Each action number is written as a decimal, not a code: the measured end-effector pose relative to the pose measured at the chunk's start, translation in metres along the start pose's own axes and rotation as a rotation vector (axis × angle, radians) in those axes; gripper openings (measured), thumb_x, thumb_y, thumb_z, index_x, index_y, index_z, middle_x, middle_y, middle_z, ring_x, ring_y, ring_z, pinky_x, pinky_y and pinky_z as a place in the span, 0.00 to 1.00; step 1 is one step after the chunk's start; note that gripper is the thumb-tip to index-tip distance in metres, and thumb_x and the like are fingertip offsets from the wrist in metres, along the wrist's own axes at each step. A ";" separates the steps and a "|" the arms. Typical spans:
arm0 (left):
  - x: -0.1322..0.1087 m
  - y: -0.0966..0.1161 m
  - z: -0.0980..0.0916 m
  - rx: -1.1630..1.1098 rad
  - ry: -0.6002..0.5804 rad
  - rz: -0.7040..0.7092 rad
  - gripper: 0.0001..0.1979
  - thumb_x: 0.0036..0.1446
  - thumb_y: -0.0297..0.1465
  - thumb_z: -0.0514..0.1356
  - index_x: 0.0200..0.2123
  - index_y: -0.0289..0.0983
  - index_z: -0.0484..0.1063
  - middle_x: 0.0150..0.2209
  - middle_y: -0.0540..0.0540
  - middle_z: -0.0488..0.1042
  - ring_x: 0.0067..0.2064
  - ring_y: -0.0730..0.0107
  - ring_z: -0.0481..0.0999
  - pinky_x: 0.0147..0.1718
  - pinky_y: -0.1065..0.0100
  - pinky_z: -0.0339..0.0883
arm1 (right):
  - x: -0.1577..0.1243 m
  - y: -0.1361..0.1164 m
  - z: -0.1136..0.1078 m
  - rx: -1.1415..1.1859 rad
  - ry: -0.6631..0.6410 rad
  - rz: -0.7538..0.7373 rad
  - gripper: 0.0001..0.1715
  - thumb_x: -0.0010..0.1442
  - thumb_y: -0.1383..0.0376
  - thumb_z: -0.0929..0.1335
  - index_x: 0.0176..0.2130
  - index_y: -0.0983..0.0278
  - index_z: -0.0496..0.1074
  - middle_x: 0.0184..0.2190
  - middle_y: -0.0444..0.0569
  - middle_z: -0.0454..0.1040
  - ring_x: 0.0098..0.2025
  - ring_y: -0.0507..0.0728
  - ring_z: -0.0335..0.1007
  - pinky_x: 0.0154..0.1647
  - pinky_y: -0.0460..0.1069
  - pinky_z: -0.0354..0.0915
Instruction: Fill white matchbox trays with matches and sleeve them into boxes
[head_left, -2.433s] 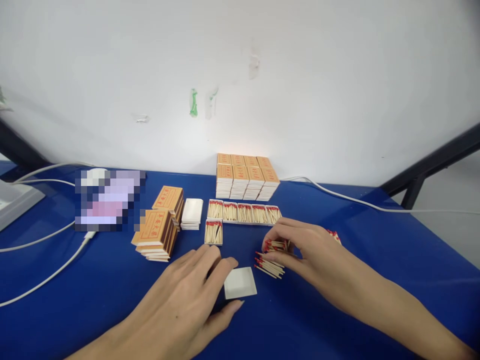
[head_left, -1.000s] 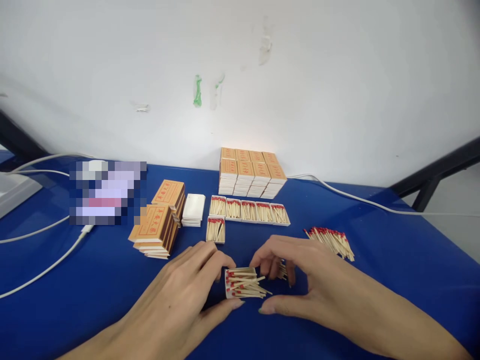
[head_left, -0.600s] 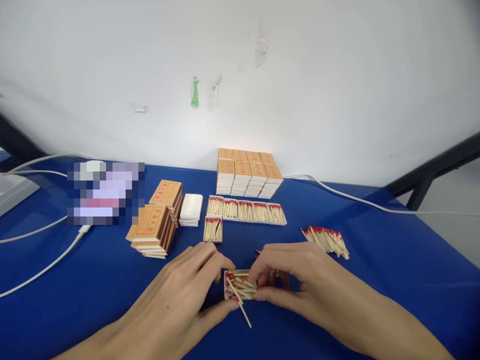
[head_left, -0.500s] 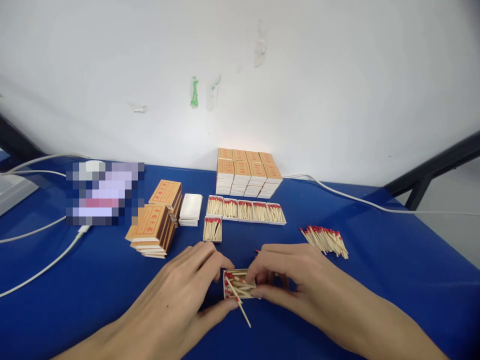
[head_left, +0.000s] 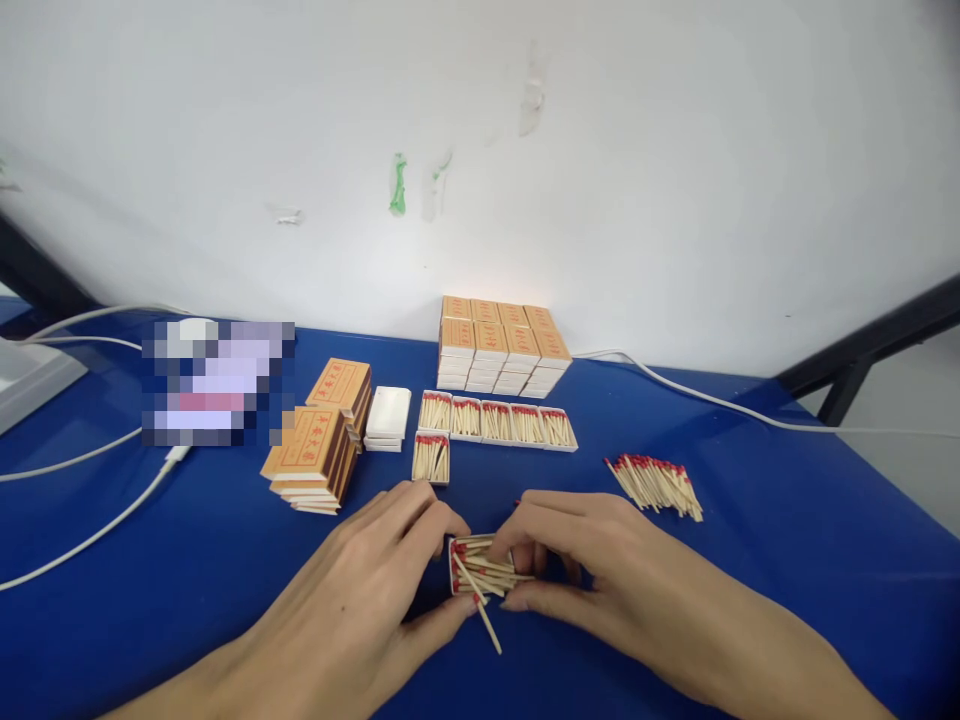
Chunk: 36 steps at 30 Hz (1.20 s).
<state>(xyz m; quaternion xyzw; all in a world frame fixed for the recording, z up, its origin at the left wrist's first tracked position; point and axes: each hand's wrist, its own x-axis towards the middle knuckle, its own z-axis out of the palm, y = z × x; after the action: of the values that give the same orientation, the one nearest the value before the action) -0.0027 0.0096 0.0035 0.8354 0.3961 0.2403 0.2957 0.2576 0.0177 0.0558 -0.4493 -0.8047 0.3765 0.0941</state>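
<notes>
A small white matchbox tray (head_left: 454,571) lies on the blue table (head_left: 187,560) between my hands, filled with red-tipped matches (head_left: 480,572). One match (head_left: 484,624) sticks out over its near edge. My left hand (head_left: 367,590) grips the tray's left end between thumb and fingers. My right hand (head_left: 577,560) is curled over the tray's right end, fingers and thumb pinched on the matches. A loose pile of matches (head_left: 660,482) lies to the right.
Filled trays (head_left: 496,422) form a row, with one more tray (head_left: 430,458) in front. Behind stands a block of closed matchboxes (head_left: 499,345). Orange sleeves (head_left: 319,445) and empty white trays (head_left: 388,416) are stacked left. White cables (head_left: 90,535) cross the table.
The empty tray now holds matches that my right hand carried over. Since half a second ago both hands stay on the tray, with the right fingers shifting slightly on the matches.
</notes>
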 end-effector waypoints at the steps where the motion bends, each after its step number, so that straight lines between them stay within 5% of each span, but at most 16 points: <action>1: 0.000 0.000 0.000 0.000 -0.003 0.001 0.10 0.71 0.27 0.67 0.47 0.44 0.70 0.46 0.51 0.73 0.45 0.62 0.79 0.42 0.59 0.74 | 0.001 0.001 0.002 0.013 0.018 -0.025 0.02 0.73 0.61 0.75 0.45 0.55 0.79 0.41 0.38 0.80 0.40 0.51 0.76 0.43 0.47 0.67; 6: 0.000 0.001 0.000 0.014 -0.008 0.002 0.11 0.69 0.25 0.68 0.47 0.44 0.70 0.45 0.51 0.73 0.45 0.62 0.78 0.41 0.60 0.73 | 0.007 0.003 0.006 0.039 0.052 -0.117 0.05 0.73 0.59 0.75 0.45 0.57 0.81 0.39 0.38 0.80 0.38 0.50 0.77 0.41 0.46 0.66; 13: 0.001 0.002 -0.001 0.006 0.026 -0.011 0.12 0.68 0.23 0.67 0.46 0.44 0.70 0.45 0.52 0.74 0.44 0.63 0.79 0.40 0.61 0.73 | 0.002 -0.007 -0.003 -0.123 0.098 -0.054 0.17 0.62 0.55 0.83 0.43 0.57 0.78 0.36 0.39 0.79 0.35 0.52 0.75 0.37 0.48 0.66; 17: 0.002 0.003 0.000 0.040 0.051 -0.023 0.09 0.69 0.26 0.68 0.45 0.44 0.70 0.44 0.51 0.75 0.45 0.61 0.80 0.40 0.60 0.75 | 0.000 -0.007 0.011 -0.185 0.122 -0.146 0.19 0.62 0.51 0.82 0.38 0.58 0.76 0.30 0.39 0.76 0.31 0.53 0.72 0.35 0.50 0.64; 23: 0.002 0.003 0.001 0.102 0.099 -0.018 0.08 0.70 0.28 0.66 0.42 0.42 0.68 0.42 0.50 0.74 0.44 0.60 0.80 0.40 0.59 0.76 | 0.003 0.000 0.036 -0.315 0.102 -0.284 0.05 0.72 0.65 0.73 0.40 0.61 0.77 0.37 0.44 0.84 0.34 0.55 0.77 0.34 0.52 0.61; 29: 0.002 0.005 -0.001 0.051 0.148 0.020 0.04 0.74 0.32 0.64 0.47 0.43 0.70 0.43 0.50 0.74 0.43 0.63 0.81 0.43 0.61 0.77 | -0.002 -0.007 0.004 -0.079 0.159 -0.219 0.08 0.73 0.62 0.73 0.39 0.58 0.80 0.33 0.41 0.80 0.32 0.51 0.74 0.34 0.48 0.66; 32: 0.001 0.007 -0.002 0.097 0.186 0.050 0.10 0.70 0.32 0.67 0.52 0.43 0.71 0.47 0.47 0.74 0.46 0.60 0.81 0.47 0.58 0.78 | -0.002 -0.007 -0.009 0.010 0.318 -0.139 0.08 0.75 0.59 0.73 0.41 0.56 0.82 0.38 0.44 0.80 0.35 0.52 0.75 0.32 0.47 0.67; 36: 0.000 0.006 -0.002 0.123 0.117 0.039 0.12 0.69 0.28 0.67 0.52 0.43 0.72 0.50 0.46 0.71 0.48 0.60 0.81 0.47 0.58 0.80 | 0.001 -0.004 -0.010 0.007 0.353 -0.097 0.10 0.77 0.57 0.71 0.44 0.56 0.82 0.44 0.47 0.82 0.40 0.54 0.77 0.36 0.48 0.71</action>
<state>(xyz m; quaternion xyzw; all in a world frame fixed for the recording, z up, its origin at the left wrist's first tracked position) -0.0008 0.0068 0.0089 0.8442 0.4102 0.2695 0.2156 0.2594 0.0228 0.0652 -0.4686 -0.7952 0.2896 0.2534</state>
